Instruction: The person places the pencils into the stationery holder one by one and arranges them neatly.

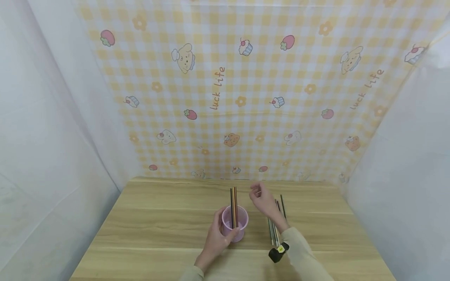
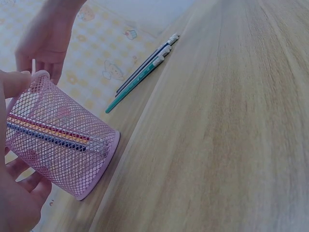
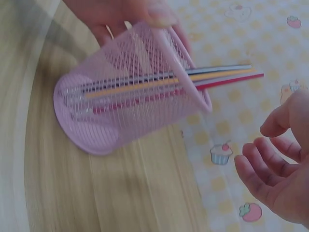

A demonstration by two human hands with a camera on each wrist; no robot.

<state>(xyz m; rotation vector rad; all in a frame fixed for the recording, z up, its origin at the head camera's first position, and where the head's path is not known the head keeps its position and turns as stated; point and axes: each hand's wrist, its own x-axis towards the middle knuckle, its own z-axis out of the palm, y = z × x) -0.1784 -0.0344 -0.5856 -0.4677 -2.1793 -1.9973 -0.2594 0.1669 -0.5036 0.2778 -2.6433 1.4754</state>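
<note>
My left hand (image 1: 215,239) grips a pink mesh pencil cup (image 1: 240,235), its thumb over the near side of the rim. Several slim coloured sticks (image 1: 234,203), black, yellow and red among them, lean together inside the cup with their silvery ends at the bottom. To the right of the cup, my right hand (image 1: 262,200) hovers above the table with fingers loosely bent. Nothing lies between those fingers (image 3: 263,162) in the right wrist view. Several more slim sticks (image 2: 137,79), one of them teal, lie on the table, partly hidden by the right forearm in the head view.
The wood-grain table (image 1: 158,226) ends at a yellow checked cloth (image 1: 197,89) at the back. White sheets (image 1: 45,156) hang at both sides. A black device (image 1: 277,253) with a yellow label is at my right wrist.
</note>
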